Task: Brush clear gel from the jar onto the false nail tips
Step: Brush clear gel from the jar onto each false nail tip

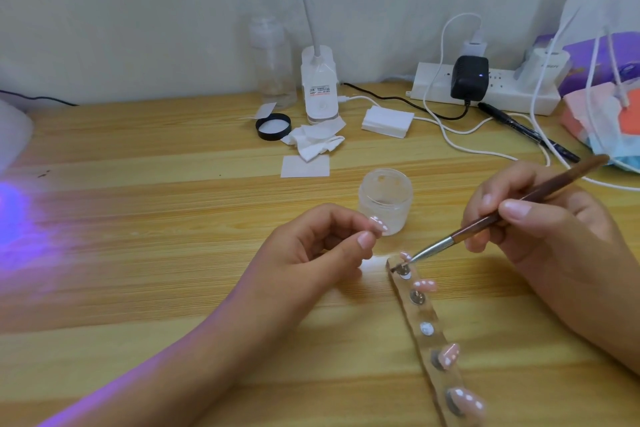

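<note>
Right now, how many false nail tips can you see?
5 nail tips: one pinched in the left hand; four along the holder strip: far end, second, then two nearest the camera.

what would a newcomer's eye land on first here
The two hands in the foreground: the right hand holds a brush tip-down on the far end of a clear strip of pink nail tips, while the left hand pinches a false nail tip near the open jar. At the left edge, a purple glow spills over the table.

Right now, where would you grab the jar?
Jar: wrap its round side wall, coming from the far side. It stands upright with the mouth open, so not from above; the left hand and right hand crowd its near side.
</note>
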Available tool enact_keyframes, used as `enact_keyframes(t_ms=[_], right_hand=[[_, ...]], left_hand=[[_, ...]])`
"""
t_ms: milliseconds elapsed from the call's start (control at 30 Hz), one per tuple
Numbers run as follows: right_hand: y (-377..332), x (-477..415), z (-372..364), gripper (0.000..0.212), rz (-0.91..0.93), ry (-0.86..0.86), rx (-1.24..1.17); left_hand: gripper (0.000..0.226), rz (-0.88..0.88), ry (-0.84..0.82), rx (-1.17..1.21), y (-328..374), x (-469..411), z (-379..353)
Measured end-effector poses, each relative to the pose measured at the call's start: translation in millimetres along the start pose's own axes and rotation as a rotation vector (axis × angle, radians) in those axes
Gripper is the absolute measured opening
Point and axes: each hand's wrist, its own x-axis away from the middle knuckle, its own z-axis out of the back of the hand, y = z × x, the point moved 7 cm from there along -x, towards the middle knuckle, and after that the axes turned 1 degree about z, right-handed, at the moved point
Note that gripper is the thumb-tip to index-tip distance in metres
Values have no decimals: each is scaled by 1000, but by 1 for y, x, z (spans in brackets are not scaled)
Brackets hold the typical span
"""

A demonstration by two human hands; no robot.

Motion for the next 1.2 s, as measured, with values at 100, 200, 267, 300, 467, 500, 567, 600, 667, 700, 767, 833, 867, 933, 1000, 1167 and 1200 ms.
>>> enact_keyframes(t_ms=[100,200,267,300,467,500,567,600,667,700,767,833,867,933,1000,1167,1200], right_hand=[[-3,-1,5,17,51,42,-17],[-3,-2,9,18,64,64,-13],[-3,-2,8,18,71,41,2],[-3,-2,6,19,75,26,12],[-2,-1,5,19,74,12,64],[-2,0,6,18,74,21,80],[-1,0,7,16,78,46,111],[-1,1,8,16,77,60,123],[1,1,11,14,71,91,143],[2,1,12,13,69,107,147],[1,0,13,12,71,126,149],[1,-1,15,28,69,130,149],[1,-1,15,33,64,129,131],[2,-3,14,34,44,115,69],[3,-4,13,30,30,95,16],[5,-6,15,33,0,111,-65],[5,-6,15,36,-5,112,-69]], left_hand=[[6,20,19,29,-2,0,1],[8,28,22,43,-2,-1,1],[8,32,16,37,-2,-1,0],[8,33,15,33,-2,-1,0],[11,27,17,32,0,0,-1],[12,29,19,33,0,0,-1],[12,36,24,30,-1,0,0],[12,39,27,27,-1,0,0],[12,39,22,11,-1,0,0],[11,36,14,-1,-2,0,0],[10,30,-3,-15,-1,1,-1],[7,21,-14,-18,-1,1,0],[7,17,-14,-25,-1,1,0],[9,22,-6,-37,-3,1,0],[9,35,3,-46,-4,1,1],[11,18,-2,-66,-3,1,1],[8,14,-2,-66,-3,1,1]])
